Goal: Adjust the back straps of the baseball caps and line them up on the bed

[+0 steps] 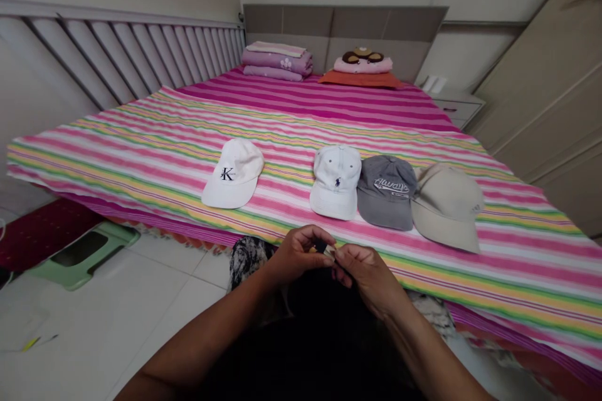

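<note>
My left hand (303, 254) and my right hand (362, 268) meet in front of my body, near the bed's edge. Their fingers pinch a small pale piece (330, 252) between them; its kind is too small to make out. Beyond the hands, baseball caps lie on the striped bedspread (286, 200). A white cap with a black K logo (237, 169) sits apart on the left. To the right, side by side, are a white cap with a small dark emblem (336, 178), a grey cap with white lettering (388, 188) and a beige cap (446, 200).
Folded purple bedding (277, 64) and a pink pile with a brown plush shape (363, 62) rest by the headboard (305, 37). A white railing (141, 56) runs along the left. A green stool (84, 257) stands on the tiled floor. A nightstand (458, 106) is at the right.
</note>
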`<act>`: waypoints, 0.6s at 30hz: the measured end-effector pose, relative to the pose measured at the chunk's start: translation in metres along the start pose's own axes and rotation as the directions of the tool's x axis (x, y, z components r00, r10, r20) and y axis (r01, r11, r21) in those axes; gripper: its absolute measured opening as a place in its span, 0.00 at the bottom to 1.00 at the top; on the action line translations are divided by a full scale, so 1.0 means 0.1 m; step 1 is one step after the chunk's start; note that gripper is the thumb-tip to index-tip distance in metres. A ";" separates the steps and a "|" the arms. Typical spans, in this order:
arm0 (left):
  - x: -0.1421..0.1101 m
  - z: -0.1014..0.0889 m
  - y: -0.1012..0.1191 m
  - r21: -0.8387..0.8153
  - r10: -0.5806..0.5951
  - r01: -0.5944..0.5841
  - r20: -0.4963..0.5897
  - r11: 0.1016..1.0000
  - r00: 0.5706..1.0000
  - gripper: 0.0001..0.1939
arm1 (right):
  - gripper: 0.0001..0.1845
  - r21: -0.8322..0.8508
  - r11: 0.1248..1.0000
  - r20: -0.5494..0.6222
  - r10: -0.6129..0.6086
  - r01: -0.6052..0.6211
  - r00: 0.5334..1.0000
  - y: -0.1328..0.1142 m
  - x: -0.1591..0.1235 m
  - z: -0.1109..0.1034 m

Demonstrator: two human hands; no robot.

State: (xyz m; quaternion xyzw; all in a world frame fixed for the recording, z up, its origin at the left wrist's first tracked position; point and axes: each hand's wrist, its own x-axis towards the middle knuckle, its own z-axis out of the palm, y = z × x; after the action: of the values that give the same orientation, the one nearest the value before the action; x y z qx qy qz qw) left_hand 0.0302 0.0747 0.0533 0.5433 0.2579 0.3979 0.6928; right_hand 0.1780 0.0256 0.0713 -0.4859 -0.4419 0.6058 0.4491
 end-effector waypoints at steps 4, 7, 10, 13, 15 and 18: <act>-0.01 0.00 0.04 0.320 0.162 -0.134 -0.059 0.938 0.985 0.14 | 0.20 -0.056 0.998 -0.030 -0.035 0.033 0.999 0.03 0.02 0.00; -0.02 0.00 0.06 0.422 0.230 -0.181 -0.068 0.888 0.971 0.14 | 0.19 -0.002 1.000 -0.053 -0.023 0.023 0.998 0.04 0.03 0.01; -0.04 0.00 0.02 0.287 0.156 -0.129 -0.074 0.949 0.985 0.17 | 0.18 0.085 0.996 -0.071 0.010 -0.004 0.997 0.03 0.02 0.02; -0.05 -0.01 -0.06 0.083 0.049 -0.041 -0.097 0.996 0.994 0.17 | 0.17 0.120 0.993 -0.107 0.030 -0.017 0.994 0.02 0.01 0.04; -0.05 0.00 -0.10 0.032 0.017 -0.013 -0.134 0.999 0.991 0.17 | 0.18 0.119 0.993 -0.129 0.039 -0.024 0.991 0.02 0.01 0.05; -0.05 0.05 -0.10 0.069 0.007 0.007 -0.199 0.998 0.980 0.16 | 0.19 0.056 0.998 -0.143 0.035 -0.027 0.989 0.03 0.02 0.04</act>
State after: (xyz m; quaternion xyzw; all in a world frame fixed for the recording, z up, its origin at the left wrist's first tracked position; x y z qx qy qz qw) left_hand 0.0338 0.0672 0.0449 0.5246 0.3396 0.4412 0.6440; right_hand 0.1733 0.0267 0.0690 -0.5226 -0.3844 0.5878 0.4833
